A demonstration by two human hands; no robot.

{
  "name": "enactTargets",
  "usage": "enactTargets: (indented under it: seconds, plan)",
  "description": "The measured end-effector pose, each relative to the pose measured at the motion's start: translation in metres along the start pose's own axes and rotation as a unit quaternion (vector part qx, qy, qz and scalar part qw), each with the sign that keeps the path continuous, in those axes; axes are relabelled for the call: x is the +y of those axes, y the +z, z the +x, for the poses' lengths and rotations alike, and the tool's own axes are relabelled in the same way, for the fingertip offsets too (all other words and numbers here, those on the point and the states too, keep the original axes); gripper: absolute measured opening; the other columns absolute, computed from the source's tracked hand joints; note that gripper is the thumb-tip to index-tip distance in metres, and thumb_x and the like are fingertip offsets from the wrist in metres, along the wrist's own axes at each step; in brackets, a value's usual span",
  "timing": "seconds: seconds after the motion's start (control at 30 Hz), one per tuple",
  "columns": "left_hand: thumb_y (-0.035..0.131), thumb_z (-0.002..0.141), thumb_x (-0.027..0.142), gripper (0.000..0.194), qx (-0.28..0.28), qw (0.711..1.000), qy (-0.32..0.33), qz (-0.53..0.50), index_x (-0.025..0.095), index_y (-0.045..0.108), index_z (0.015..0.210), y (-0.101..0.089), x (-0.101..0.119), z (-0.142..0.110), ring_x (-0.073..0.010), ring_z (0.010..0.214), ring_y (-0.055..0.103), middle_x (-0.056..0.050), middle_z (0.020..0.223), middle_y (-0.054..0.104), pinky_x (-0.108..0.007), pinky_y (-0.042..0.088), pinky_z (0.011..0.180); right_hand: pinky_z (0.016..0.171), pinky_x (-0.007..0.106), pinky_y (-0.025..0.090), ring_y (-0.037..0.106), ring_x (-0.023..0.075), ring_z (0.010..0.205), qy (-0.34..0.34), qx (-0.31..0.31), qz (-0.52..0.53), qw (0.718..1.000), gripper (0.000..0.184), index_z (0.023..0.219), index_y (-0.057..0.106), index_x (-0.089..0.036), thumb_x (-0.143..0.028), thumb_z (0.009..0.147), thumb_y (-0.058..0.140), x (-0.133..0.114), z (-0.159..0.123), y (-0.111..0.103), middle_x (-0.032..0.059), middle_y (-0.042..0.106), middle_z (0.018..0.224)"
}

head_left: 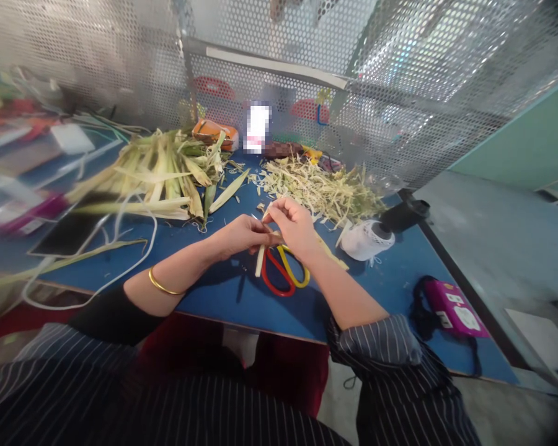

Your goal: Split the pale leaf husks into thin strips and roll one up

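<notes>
My left hand (240, 238) and my right hand (294, 224) meet over the middle of the blue table (390, 285). Both are closed in a pinch on a pale yellow leaf strip (260, 259) that hangs down between them. Just below the hands lie scissors (284, 270) with one red and one yellow handle loop, flat on the table. A gold bangle (162, 285) sits on my left wrist.
A pile of long green and yellow leaves (162, 173) lies at the back left. A heap of shredded leaf strips (320, 186) lies at the back right. A white thread spool (366, 239), a pink device (451, 306) and a perforated metal screen (400, 93) stand to the right and behind.
</notes>
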State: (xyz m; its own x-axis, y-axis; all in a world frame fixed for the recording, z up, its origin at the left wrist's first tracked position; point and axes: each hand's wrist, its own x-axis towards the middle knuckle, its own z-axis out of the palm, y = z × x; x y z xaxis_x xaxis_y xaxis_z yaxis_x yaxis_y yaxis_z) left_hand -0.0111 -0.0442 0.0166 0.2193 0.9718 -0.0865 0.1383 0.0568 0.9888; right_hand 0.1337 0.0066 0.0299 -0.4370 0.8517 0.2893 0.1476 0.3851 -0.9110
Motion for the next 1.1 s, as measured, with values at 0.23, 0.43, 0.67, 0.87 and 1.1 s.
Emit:
enactTargets:
  seconds: [0.23,0.43,0.67,0.87,1.1]
  plan:
    - [0.076,0.067,0.038,0.027,0.109,0.985,-0.034,-0.130,0.014,0.065,0.063,-0.007,0.006,0.003,-0.0050,0.044,0.045,0.000,0.059,0.057,-0.020,0.031,0.042,0.073,0.027,0.043,0.057,0.0132,0.075,-0.024,-0.140,-0.090,0.986,0.028,0.089,0.066,-0.020,-0.046,0.083,0.058,0.004,0.014,-0.031,0.0009,0.066,0.082]
    - [0.075,0.066,0.037,0.026,0.117,0.985,-0.050,-0.117,0.012,0.069,0.068,-0.007,0.008,0.002,-0.0053,0.043,0.044,-0.001,0.056,0.058,-0.021,0.029,0.041,0.066,0.027,0.040,0.054,0.0124,0.064,-0.026,-0.106,-0.135,0.985,0.020,0.072,0.067,-0.019,-0.035,0.081,0.060,0.011,0.015,-0.035,-0.0009,0.062,0.065]
    - [0.074,0.068,0.029,0.019,0.137,0.981,-0.042,-0.130,0.011,0.068,0.066,-0.007,0.003,0.006,-0.0054,0.045,0.045,-0.003,0.056,0.059,-0.020,0.028,0.041,0.073,0.031,0.043,0.059,0.0189,0.076,-0.034,-0.022,-0.221,0.974,0.024,0.077,0.069,-0.019,-0.039,0.083,0.058,0.019,0.015,-0.030,0.0047,0.068,0.078]
    - [0.073,0.071,0.034,0.023,0.215,0.964,-0.022,-0.158,0.014,0.065,0.066,-0.009,0.001,0.009,-0.0049,0.042,0.046,0.003,0.049,0.054,-0.019,0.031,0.041,0.066,0.029,0.038,0.058,0.0171,0.070,-0.088,-0.012,-0.290,0.953,0.029,0.081,0.066,-0.022,-0.046,0.088,0.053,-0.011,-0.001,-0.021,0.0040,0.068,0.078]
    - [0.076,0.070,0.037,0.027,0.189,0.965,-0.034,-0.179,0.012,0.067,0.076,-0.010,-0.001,0.010,-0.0069,0.048,0.055,0.000,0.055,0.061,-0.018,0.040,0.046,0.054,0.027,0.026,0.045,0.0124,0.052,-0.031,-0.075,-0.327,0.942,0.023,0.070,0.061,-0.022,-0.036,0.086,0.055,-0.006,-0.005,-0.010,-0.0010,0.058,0.057]
